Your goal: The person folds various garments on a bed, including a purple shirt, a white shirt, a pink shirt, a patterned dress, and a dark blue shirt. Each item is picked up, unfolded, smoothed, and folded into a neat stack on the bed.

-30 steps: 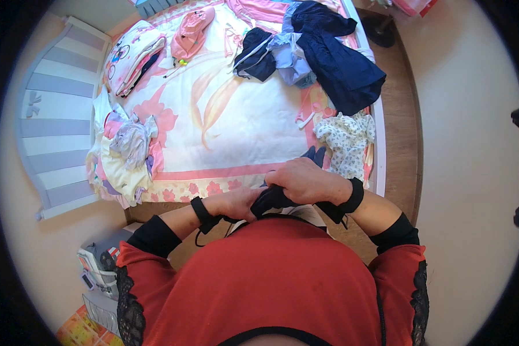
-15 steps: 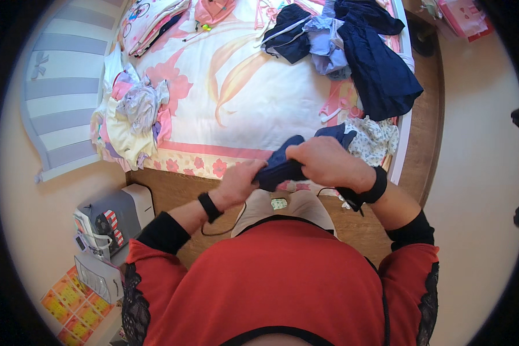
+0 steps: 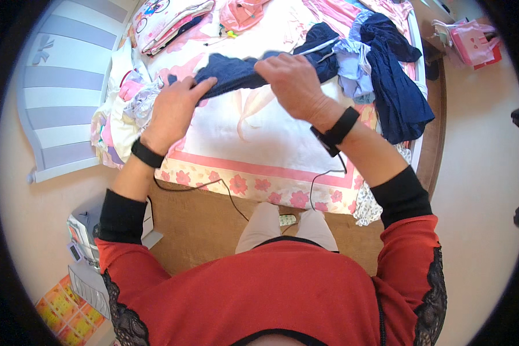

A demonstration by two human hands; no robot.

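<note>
A dark blue garment (image 3: 230, 74) is stretched between my two hands above the bed, its near edge pulled into a fairly straight line. My left hand (image 3: 172, 111) pinches its left end, close to a heap of white and pink clothes (image 3: 127, 104). Gripping the edge further right is my right hand (image 3: 294, 86), fingers closed on the cloth. What kind of garment it is cannot be made out. Beyond my right hand lie a navy garment with a white stripe (image 3: 320, 43), a light blue garment (image 3: 353, 68) and a long navy garment (image 3: 395, 92).
The bed's flowered cover (image 3: 242, 155) spreads below my hands, beside a striped headboard (image 3: 69, 86) on the left. Folded clothes (image 3: 167, 26) and a pink bag-like item (image 3: 240, 16) lie at the far side. A patterned white cloth (image 3: 368, 205) hangs over the near right edge. Cables run from my wristbands.
Both hands have moved up and forward over the bed and further apart. The dark blue garment, bunched before, is now spread out between them.
</note>
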